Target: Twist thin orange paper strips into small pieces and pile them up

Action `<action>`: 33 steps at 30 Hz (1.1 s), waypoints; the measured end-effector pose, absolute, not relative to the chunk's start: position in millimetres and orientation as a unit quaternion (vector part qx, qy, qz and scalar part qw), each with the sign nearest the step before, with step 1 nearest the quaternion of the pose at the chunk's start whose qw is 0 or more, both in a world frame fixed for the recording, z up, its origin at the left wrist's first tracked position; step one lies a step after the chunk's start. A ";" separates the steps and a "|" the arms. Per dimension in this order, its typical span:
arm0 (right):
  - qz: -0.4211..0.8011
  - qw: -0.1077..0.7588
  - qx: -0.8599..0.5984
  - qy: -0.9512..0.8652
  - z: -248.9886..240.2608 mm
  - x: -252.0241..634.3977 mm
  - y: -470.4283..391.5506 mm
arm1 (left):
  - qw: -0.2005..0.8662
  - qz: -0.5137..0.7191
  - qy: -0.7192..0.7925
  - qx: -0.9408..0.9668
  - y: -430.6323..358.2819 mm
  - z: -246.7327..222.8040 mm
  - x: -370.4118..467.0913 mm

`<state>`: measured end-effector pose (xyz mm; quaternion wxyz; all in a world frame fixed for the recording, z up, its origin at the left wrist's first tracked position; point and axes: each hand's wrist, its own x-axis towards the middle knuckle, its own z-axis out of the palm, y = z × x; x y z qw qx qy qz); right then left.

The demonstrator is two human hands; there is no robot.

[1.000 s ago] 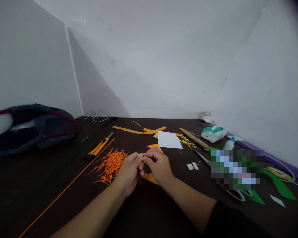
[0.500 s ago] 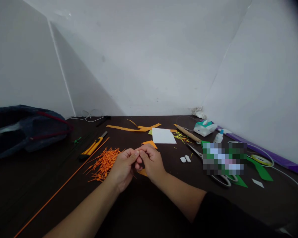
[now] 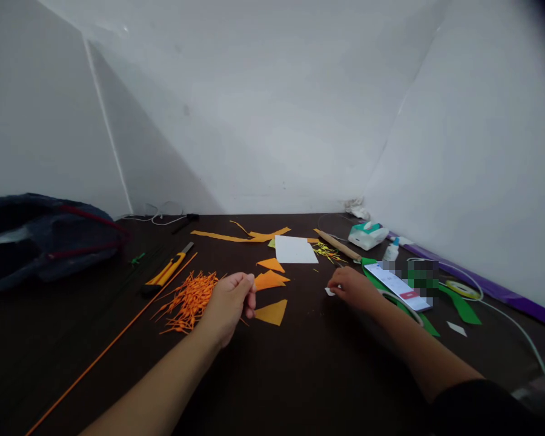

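My left hand (image 3: 232, 303) is raised over the table with thumb and fingertips pinched together. Whatever is between them is too small or hidden to make out. Just left of it lies a pile of thin orange stems with thicker tips (image 3: 191, 300). Orange paper pieces (image 3: 270, 280) and a darker yellow-orange piece (image 3: 272, 312) lie to its right. My right hand (image 3: 356, 289) is down at the table, fingers curled and drawn together at a small white scrap (image 3: 329, 292), partly covering it. Whether those fingers grip the scrap is unclear.
A white sheet (image 3: 296, 249) and orange strips (image 3: 240, 237) lie farther back. On the left are a yellow utility knife (image 3: 170, 269) and a long orange stick (image 3: 111, 345). To the right are a phone (image 3: 399, 286), scissors (image 3: 402, 306), a glue bottle (image 3: 391, 249) and a tissue pack (image 3: 367, 236).
My right hand has left my left hand and moved right, down to the white scraps. My left hand stays in place, still pinched. The orange pieces behind the hands are now uncovered.
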<state>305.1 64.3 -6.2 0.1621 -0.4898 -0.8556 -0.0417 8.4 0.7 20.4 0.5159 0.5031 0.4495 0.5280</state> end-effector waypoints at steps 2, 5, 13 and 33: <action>-0.059 0.129 -0.493 -0.858 -6.7 301.3 64.2 | 0.517 0.518 0.456 0.507 0.6 21.3 7.4; -0.084 0.104 -0.494 -0.859 -8.4 295.9 66.1 | 0.514 0.520 0.459 0.505 0.1 22.8 6.1; -0.062 0.186 -0.493 -0.848 -19.0 296.1 70.3 | 0.491 0.498 0.472 0.536 0.0 21.2 7.3; -0.012 0.414 -0.334 -0.847 33.5 169.4 11.5 | 0.474 0.500 0.374 0.621 -9.2 25.8 11.6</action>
